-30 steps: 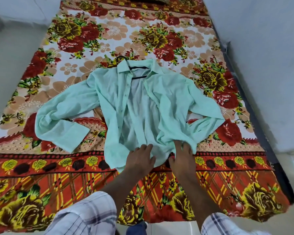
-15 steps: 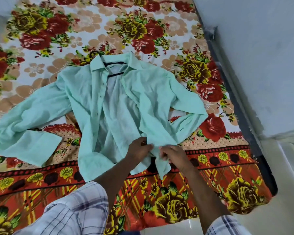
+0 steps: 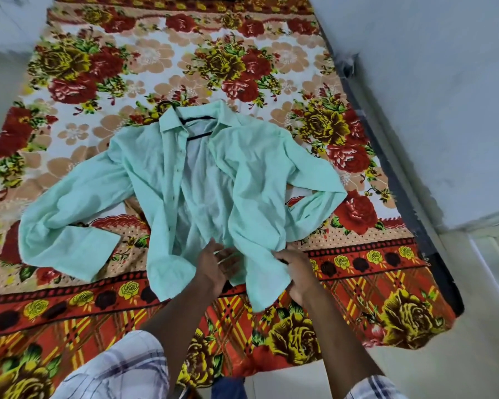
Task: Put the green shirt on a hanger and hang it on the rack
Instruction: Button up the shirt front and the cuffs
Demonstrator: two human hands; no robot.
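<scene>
The green shirt (image 3: pixel 162 180) lies front-up and unbuttoned on the flowered bedspread (image 3: pixel 144 56), sleeves spread to both sides. A black hanger (image 3: pixel 200 135) sits inside the collar, its hook poking out at the upper left and most of it hidden under the cloth. My right hand (image 3: pixel 296 273) grips the lower edge of the shirt's right front panel, fingers curled into the fabric. My left hand (image 3: pixel 213 267) is beside it at the bottom hem, fingers loosely spread against the cloth. No rack is in view.
The bed fills most of the view, its dark frame edge (image 3: pixel 398 180) running along the right side. A pale wall (image 3: pixel 432 82) stands beyond that edge, and light floor (image 3: pixel 444 370) shows at the lower right. My plaid sleeves are at the bottom.
Both hands were pinching the hem together; now they have drawn apart, the left hand has loosened its fingers, and the right hand has pulled the right panel's lower edge outward.
</scene>
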